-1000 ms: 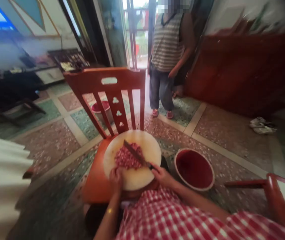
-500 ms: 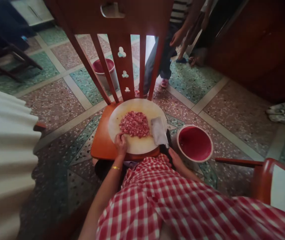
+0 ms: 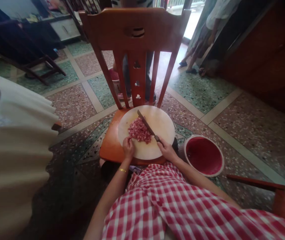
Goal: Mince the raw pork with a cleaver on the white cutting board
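My right hand (image 3: 166,149) is wrapped round the handle of a cleaver (image 3: 146,123). Its blade stands edge-down, slanting across the right part of a heap of chopped raw meat (image 3: 138,130). Under the meat lies a round, pale cutting board (image 3: 164,126). My left hand (image 3: 128,147) rests at the board's near left edge, close to the meat, with its fingers curled in. Whether those fingers hold anything is hidden.
The board sits on the seat of a wooden chair (image 3: 108,146), whose tall back rises behind it. A red-lined bucket (image 3: 203,156) stands at the right. Cloth drapes (image 3: 20,150) at the left. One person stands behind the chair, another person (image 3: 201,50) farther right.
The cleaver has gone from lying flat at the board's right side to standing edge-down over the meat. My right hand has risen with it. The person behind the chair has moved left.
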Demonstrator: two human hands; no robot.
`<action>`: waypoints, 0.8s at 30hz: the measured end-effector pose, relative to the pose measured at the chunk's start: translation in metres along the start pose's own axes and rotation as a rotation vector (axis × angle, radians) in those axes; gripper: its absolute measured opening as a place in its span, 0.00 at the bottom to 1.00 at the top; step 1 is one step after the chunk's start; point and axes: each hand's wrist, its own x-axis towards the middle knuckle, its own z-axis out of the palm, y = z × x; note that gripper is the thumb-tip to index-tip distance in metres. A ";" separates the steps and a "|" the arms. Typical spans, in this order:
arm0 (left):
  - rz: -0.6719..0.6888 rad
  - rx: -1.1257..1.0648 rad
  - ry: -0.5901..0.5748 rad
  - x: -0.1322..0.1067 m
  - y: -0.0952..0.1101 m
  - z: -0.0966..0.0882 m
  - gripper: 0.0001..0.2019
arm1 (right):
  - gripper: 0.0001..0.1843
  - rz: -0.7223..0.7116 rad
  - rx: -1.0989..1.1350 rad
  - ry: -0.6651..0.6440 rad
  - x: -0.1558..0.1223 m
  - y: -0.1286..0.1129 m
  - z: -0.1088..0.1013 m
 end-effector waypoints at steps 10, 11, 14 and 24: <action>0.013 -0.006 0.014 -0.001 0.000 0.000 0.09 | 0.25 -0.145 -0.324 -0.108 0.011 -0.060 -0.035; 0.020 -0.008 0.013 -0.001 0.001 0.000 0.09 | 0.25 -0.185 -0.294 -0.097 0.010 -0.070 -0.038; 0.025 -0.007 0.017 -0.002 0.000 0.000 0.09 | 0.27 -0.279 -0.228 -0.054 0.012 -0.083 -0.031; 0.051 -0.013 0.020 -0.002 -0.005 0.002 0.09 | 0.25 -0.170 -0.201 -0.100 0.019 -0.067 -0.025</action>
